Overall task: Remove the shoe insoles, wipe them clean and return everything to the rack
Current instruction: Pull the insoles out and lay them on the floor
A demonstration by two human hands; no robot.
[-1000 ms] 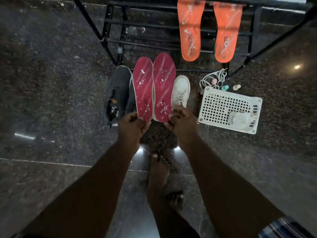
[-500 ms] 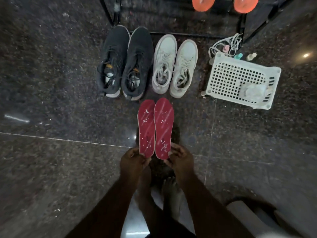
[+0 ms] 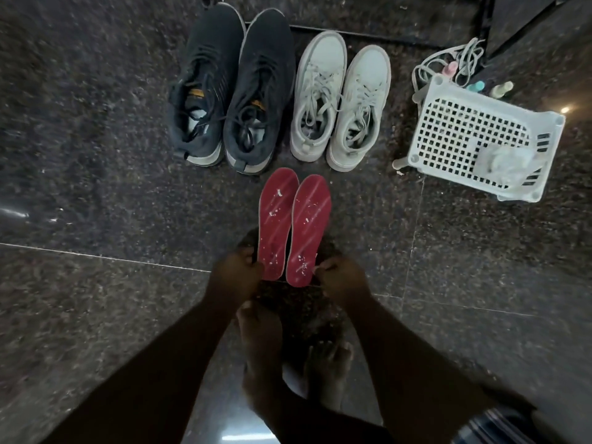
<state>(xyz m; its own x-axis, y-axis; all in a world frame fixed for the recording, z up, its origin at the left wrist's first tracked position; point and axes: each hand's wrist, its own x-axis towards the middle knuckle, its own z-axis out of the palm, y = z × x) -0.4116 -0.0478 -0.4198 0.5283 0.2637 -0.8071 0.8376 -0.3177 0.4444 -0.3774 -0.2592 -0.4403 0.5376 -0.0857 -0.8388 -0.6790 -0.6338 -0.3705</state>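
Two red insoles are held side by side above the floor, heel ends nearest the person, toe ends pointing away. The left insole [image 3: 276, 224] is pinched at its heel edge by the left hand [image 3: 235, 277]; the right insole [image 3: 308, 230] is pinched at its heel edge by the right hand [image 3: 344, 280]. The hands are kept apart, one to each side of the pair. Both insoles are flat, elongated and rounded at the ends, their matte red surfaces crossed by pale diagonal streaks and dotted with white specks.

The floor [image 3: 96, 155] is made of dark, speckled, polished stone, divided by thin pale joints and showing small glints of reflected light.

Farther away, four shoes are lined up in two pairs, toes pointing away. On the left, two dark knitted-looking sneakers [image 3: 232, 88] with dark laces and paler soles are set together. Just to their right, two pale lace-up sneakers [image 3: 339, 100] with smooth uppers are placed, touching each other.

To the far right, one white plastic basket [image 3: 448, 123] with a square-holed grid is seen lying on the floor, and a crumpled pale cloth [image 3: 503, 161] rests on it. Beyond the basket, a tangle of pale cords [image 3: 448, 59] and three small bottle tops, blurred, are visible. Black metal bars of the rack [image 3: 482, 24] cross the far edge.

Two bare feet are seen below the hands.
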